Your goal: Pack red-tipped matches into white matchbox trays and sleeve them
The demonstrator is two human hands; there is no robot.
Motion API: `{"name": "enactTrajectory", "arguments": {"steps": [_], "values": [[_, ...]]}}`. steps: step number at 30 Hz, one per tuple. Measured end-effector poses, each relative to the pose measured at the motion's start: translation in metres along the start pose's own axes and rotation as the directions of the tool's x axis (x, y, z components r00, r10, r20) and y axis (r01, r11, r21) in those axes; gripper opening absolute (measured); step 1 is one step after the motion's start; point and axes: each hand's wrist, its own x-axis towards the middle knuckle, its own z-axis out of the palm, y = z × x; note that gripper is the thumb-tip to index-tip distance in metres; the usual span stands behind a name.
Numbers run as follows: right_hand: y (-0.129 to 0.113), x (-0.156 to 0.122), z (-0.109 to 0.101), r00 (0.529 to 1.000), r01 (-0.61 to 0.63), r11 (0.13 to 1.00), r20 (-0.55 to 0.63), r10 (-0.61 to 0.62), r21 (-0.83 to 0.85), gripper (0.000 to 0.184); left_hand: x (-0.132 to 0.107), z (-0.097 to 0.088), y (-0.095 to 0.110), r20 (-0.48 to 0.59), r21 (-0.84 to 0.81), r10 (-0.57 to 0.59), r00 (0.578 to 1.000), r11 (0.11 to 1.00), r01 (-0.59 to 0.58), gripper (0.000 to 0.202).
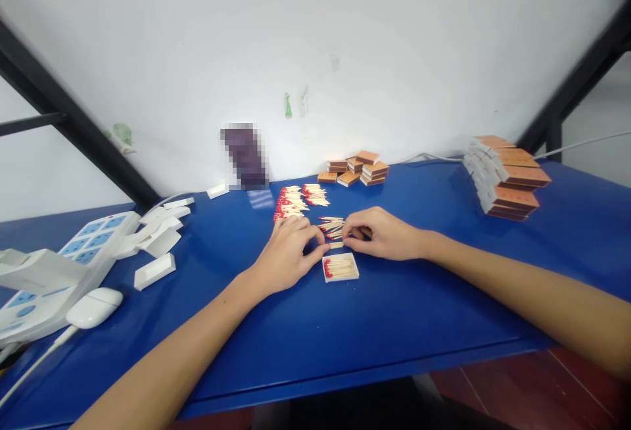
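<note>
Both hands meet over a small bundle of red-tipped matches (332, 227) on the blue table (374, 325). My left hand (288, 252) has its fingers curled and pinched on one end of the bundle. My right hand (379, 233) pinches the other end, fingers bent. Just in front of the hands lies an open white matchbox tray (340, 267) with matches in it. Behind the hands lie two larger heaps of loose matches (298, 200).
Several orange matchboxes (357, 168) sit at the back centre, with a taller stack of them (507, 177) at the right. Empty white trays (158, 236) lie at the left by white power strips (59, 265) and a white adapter (93, 307). A blurred dark object (245, 156) stands against the wall.
</note>
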Motion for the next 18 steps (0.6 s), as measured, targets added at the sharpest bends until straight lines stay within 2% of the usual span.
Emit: {"name": "enactTrajectory", "arguments": {"steps": [3, 10, 18], "values": [[-0.0010, -0.0002, -0.0032, 1.000, 0.011, 1.000, 0.020, -0.011, -0.005, 0.007, -0.0008, -0.0012, -0.0002, -0.002, 0.012, 0.010, 1.000, 1.000, -0.010, 0.017], [-0.0008, -0.0010, -0.0072, 0.999, 0.031, 0.999, 0.032, -0.030, -0.045, 0.012, -0.0025, -0.0022, 0.0008, 0.000, 0.057, 0.000, 1.000, 0.998, 0.000, 0.014], [0.0015, 0.0002, -0.0032, 0.999, 0.020, 0.998, 0.036, -0.018, -0.055, 0.011, -0.0018, -0.0006, 0.0009, 0.006, 0.060, -0.003, 1.000, 0.998, 0.002, 0.012]]}}
